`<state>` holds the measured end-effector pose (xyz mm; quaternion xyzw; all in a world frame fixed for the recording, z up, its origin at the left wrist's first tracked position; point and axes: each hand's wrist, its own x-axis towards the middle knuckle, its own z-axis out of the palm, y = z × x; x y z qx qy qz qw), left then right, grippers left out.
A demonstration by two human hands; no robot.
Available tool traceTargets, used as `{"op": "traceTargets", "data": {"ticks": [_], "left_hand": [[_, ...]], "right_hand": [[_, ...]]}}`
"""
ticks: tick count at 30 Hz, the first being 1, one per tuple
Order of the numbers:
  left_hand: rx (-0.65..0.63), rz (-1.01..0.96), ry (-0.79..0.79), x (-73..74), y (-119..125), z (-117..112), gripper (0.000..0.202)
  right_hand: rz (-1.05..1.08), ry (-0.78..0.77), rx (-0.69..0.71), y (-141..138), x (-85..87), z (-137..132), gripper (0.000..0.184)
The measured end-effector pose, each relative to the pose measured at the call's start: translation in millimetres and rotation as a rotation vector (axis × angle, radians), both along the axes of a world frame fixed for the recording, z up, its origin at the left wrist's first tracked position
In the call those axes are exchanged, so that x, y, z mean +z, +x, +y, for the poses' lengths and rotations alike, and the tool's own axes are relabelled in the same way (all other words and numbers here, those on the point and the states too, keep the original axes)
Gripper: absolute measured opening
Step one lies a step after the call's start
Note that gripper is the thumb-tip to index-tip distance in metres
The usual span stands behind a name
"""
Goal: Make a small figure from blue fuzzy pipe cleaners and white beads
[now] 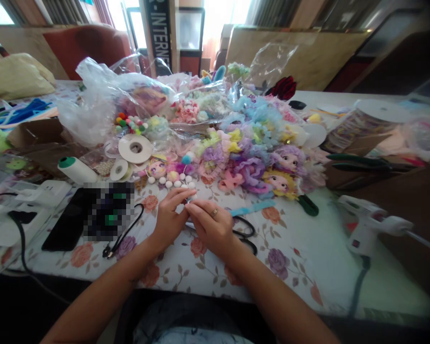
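My left hand (170, 215) and my right hand (211, 227) meet over the flowered tablecloth (294, 258), fingers pinched together on a small white piece I cannot make out. A ring shows on my right hand. Black-handled scissors (245, 234) lie just under and right of my right hand. Several white pompoms (172, 181) sit just beyond my fingertips, next to a small doll head (156, 168).
A heap of pastel fabric flowers and doll heads (251, 153) fills the middle. Ribbon spools (135, 148), a thread cone (77, 169), a phone (66, 224) and a cable lie left. A white glue gun (369, 224) stands right. Plastic bags (103, 102) are behind.
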<state>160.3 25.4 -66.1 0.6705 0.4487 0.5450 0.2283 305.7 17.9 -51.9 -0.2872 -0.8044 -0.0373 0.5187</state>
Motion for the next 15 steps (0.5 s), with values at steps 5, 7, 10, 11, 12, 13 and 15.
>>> {"op": "traceTargets", "data": {"ticks": [5,7,10,11,12,13,15], "left_hand": [[-0.058,-0.223,-0.233,6.5,1.8,1.2,0.024],[-0.085,-0.338,-0.371,8.2,1.8,2.3,0.028],[-0.108,-0.471,-0.485,8.9,1.1,3.6,0.033],[-0.113,-0.51,-0.501,8.9,0.8,3.8,0.034],[-0.117,-0.547,-0.515,8.9,0.6,3.9,0.035],[-0.122,-0.579,-0.529,9.0,0.3,3.9,0.035],[-0.133,-0.616,-0.556,9.1,-0.2,3.7,0.036]], "right_hand": [[0.091,-0.069,-0.069,0.9,1.0,-0.8,0.024],[0.144,-0.154,-0.108,2.2,0.9,-1.5,0.02],[0.163,-0.283,-0.152,4.9,0.7,-2.3,0.018],[0.154,-0.314,-0.161,5.8,0.7,-2.4,0.017],[0.138,-0.339,-0.167,6.7,0.8,-2.4,0.017],[0.118,-0.36,-0.172,7.4,1.0,-2.5,0.016],[0.079,-0.387,-0.191,8.4,1.6,-2.6,0.014]]}}
